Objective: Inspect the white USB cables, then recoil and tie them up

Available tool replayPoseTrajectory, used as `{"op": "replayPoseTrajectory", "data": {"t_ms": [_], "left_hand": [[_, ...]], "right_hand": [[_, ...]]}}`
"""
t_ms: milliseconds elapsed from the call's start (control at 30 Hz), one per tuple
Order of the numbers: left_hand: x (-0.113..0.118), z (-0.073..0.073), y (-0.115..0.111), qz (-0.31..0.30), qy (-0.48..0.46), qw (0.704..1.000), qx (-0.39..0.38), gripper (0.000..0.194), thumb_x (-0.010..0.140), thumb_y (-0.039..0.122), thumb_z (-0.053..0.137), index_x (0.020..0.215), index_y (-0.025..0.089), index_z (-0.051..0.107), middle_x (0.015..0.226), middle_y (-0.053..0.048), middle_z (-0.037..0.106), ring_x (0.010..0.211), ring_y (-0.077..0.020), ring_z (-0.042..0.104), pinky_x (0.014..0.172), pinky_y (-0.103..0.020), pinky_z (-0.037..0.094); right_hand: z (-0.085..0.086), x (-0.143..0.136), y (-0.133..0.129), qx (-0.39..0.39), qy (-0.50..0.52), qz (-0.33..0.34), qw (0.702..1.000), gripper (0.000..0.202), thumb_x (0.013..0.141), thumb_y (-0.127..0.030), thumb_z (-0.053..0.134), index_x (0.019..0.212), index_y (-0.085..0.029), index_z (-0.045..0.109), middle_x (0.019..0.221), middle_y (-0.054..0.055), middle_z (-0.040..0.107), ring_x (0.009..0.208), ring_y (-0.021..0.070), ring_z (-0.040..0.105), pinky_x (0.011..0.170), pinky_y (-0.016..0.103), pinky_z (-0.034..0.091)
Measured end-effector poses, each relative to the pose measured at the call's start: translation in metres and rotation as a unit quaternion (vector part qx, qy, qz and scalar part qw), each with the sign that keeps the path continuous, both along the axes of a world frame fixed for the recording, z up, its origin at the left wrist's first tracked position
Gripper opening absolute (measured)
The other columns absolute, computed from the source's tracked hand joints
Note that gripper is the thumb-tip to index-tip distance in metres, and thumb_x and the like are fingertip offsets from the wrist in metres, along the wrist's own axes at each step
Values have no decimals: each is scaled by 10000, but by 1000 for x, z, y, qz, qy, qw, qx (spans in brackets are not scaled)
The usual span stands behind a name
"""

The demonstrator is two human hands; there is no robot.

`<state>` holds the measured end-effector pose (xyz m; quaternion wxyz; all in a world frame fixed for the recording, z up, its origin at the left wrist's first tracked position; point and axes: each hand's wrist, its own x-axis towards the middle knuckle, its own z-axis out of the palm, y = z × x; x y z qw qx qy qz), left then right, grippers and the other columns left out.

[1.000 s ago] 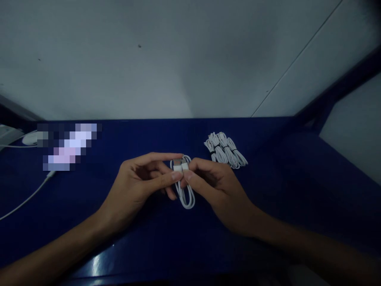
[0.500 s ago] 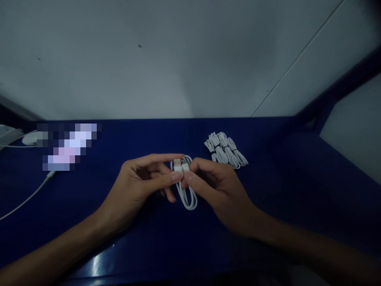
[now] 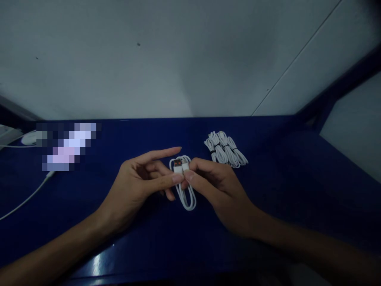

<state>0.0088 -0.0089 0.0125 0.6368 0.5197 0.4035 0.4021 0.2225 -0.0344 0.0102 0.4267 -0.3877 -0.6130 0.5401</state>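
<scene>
A white USB cable [image 3: 189, 203], wound into a narrow coil, is held up between my two hands above the blue table. Its two plugs sit side by side at the top of the coil; the left one is a USB-A plug with orange inside. My left hand [image 3: 139, 180] pinches the coil near that plug with thumb and curled fingers, its index finger stretched out above. From the other side, my right hand [image 3: 216, 184] grips the second plug between thumb and index finger. The fingers partly hide the coil's middle.
Several coiled white cables [image 3: 226, 150] with black ties lie bunched on the blue table [image 3: 143, 135] behind my right hand. At the left are a blurred-out lit device [image 3: 71, 147] with a white cord [image 3: 26, 204] and a white object [image 3: 29, 138]. A pale wall [image 3: 133, 79] rises behind.
My left index finger has lifted off the top of the coil and straightened. The plugs have tilted slightly, so the USB-A opening looks darker. Both hands keep their hold.
</scene>
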Motion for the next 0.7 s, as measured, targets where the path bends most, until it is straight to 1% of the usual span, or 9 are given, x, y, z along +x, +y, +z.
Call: {"op": "replayPoseTrajectory", "data": {"t_ms": [133, 367, 500, 700], "left_hand": [[0, 1, 1, -7, 5, 1000, -9, 405, 870, 204, 959, 1253, 289, 858, 760, 34, 808, 599, -75, 754, 659, -135, 624], [1, 1, 1, -19, -18, 1000, -4, 297, 896, 186, 932, 1169, 293, 885, 793, 19, 833, 602, -82, 755, 636, -147, 627], [2, 2, 0, -15, -13, 1000, -12, 275, 893, 192, 933, 1147, 286, 888, 781, 15, 833, 591, -88, 753, 617, -150, 624], [2, 1, 0, -6, -4, 1000, -17, 274, 892, 205, 935, 1153, 265, 879, 781, 3, 835, 578, -99, 750, 603, -160, 626]], "right_hand": [[1, 0, -1, -1, -2, 1, 1000, 311, 1132, -318, 592, 872, -204, 720, 774, -13, 642, 697, 135, 551, 645, 299, 438], [1, 0, 1, -2, 15, 7, 1000, 334, 1136, -310, 575, 847, -203, 705, 793, -3, 635, 726, 145, 557, 671, 306, 459], [1, 0, 0, -11, 19, 12, 1000, 333, 1135, -317, 574, 849, -206, 704, 802, 3, 644, 735, 150, 569, 680, 312, 471], [2, 0, 0, -11, 19, 7, 1000, 326, 1123, -299, 589, 832, -206, 703, 782, -2, 637, 715, 142, 556, 651, 296, 456]]}}
